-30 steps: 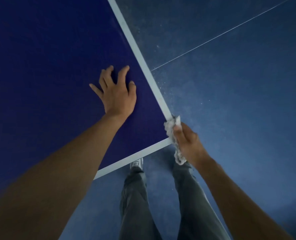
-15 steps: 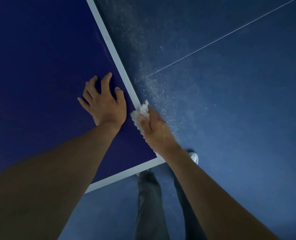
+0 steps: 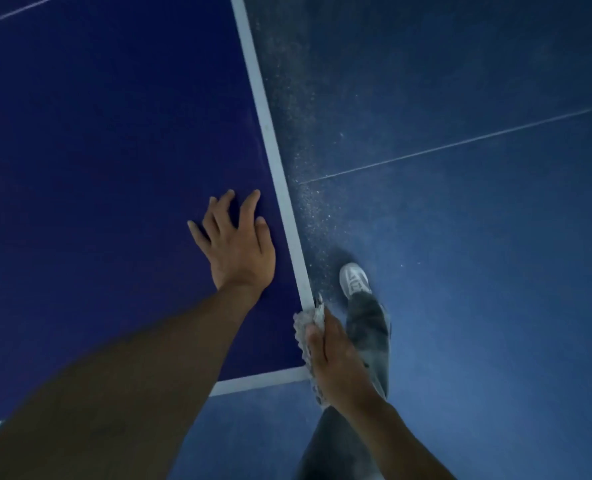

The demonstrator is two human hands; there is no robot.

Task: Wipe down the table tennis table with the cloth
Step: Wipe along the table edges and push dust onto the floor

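The dark blue table tennis table [image 3: 114, 168] fills the left of the view, with white border lines along its right side and near end. My left hand [image 3: 235, 244] rests flat on the top, fingers spread, a little inside the right side line. My right hand [image 3: 336, 362] grips a crumpled whitish cloth [image 3: 306, 327] against the table's right edge, close to the near right corner. Part of the cloth hangs below the hand and off the edge.
A blue floor [image 3: 478, 271] lies to the right of the table, with a thin seam line and pale dust scattered beside the table's edge. My grey trouser leg and white shoe [image 3: 355, 280] stand just beyond the right edge.
My right hand has slid the cloth back along the right side line toward the near corner. The left hand stays pressed on the table. My foot has stepped forward beside the edge.
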